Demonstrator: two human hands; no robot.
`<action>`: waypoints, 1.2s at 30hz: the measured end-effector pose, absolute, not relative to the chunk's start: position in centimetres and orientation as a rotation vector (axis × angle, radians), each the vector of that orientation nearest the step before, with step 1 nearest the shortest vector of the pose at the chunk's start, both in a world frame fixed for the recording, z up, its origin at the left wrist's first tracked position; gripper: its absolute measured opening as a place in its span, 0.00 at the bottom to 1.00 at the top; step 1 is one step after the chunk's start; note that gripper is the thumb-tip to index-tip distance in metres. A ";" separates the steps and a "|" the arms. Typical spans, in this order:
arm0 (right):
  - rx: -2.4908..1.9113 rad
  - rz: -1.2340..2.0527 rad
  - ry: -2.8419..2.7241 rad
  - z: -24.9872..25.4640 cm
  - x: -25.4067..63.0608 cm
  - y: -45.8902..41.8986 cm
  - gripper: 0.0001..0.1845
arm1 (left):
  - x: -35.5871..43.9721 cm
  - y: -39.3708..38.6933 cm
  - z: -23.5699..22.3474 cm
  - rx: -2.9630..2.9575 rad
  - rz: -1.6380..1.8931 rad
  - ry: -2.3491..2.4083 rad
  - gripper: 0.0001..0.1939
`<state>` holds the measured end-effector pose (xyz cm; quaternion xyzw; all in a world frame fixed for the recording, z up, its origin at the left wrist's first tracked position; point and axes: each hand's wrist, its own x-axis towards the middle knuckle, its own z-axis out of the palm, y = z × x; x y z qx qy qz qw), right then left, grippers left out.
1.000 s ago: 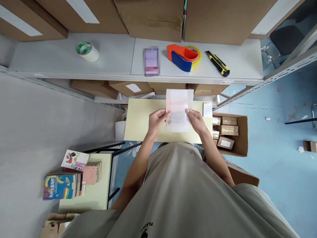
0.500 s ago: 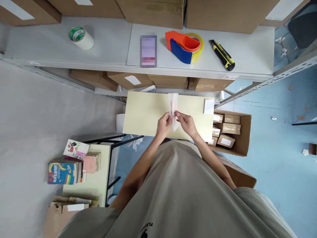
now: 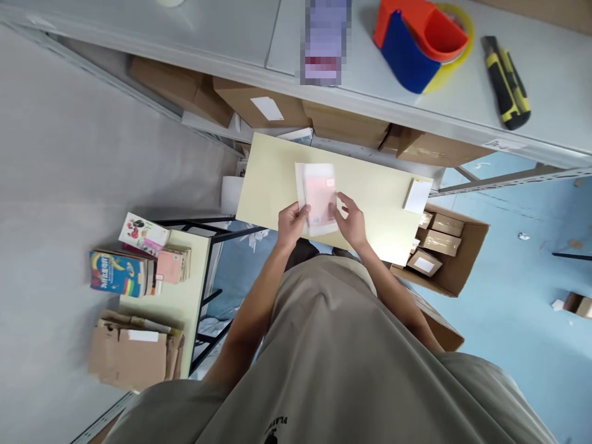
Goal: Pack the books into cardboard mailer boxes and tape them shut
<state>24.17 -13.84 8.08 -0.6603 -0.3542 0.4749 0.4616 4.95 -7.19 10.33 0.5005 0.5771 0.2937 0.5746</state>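
- Long grey shelf [image 3: 203, 37] across the top, with cardboard boxes on the level below
- Pale yellow table [image 3: 272, 166] in front of the person's body, directly beneath both hands
- Smaller side table [image 3: 194, 290] at the person's left, with books [image 3: 123, 271] and folded cardboard [image 3: 139, 354] on top
- Open carton [image 3: 476, 253] beside the right end of the yellow table, with small taped boxes inside
- Orange and blue tape dispenser [image 3: 411, 61] on the shelf, well apart from the hands
- Left hand [image 3: 290, 226] pinched closed, thumb on top, with firm-looking hold of the near left side of a pink booklet [image 3: 319, 200]
- Right hand [image 3: 352, 223] at the booklet's right edge, fingers loosely curled; contact or bare gap impossible to tell
- Pink booklet held up over the yellow table, inside or under a cloudy wrapper [image 3: 300, 179]; step in hand, by the look of it, handling and straightening of the covered booklet
- Black and yellow knife [image 3: 506, 86] on the shelf, right of the dispenser
- Narrow strip of wrapper beyond the booklet's left edge; next move likely to call for a steady left pinch and a light right touch, without creasing
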 end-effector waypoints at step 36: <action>-2.280 1.044 -0.930 -0.6 6.7 7.6 0.18 | -13.5 14.0 -0.8 1.294 0.639 1.810 0.12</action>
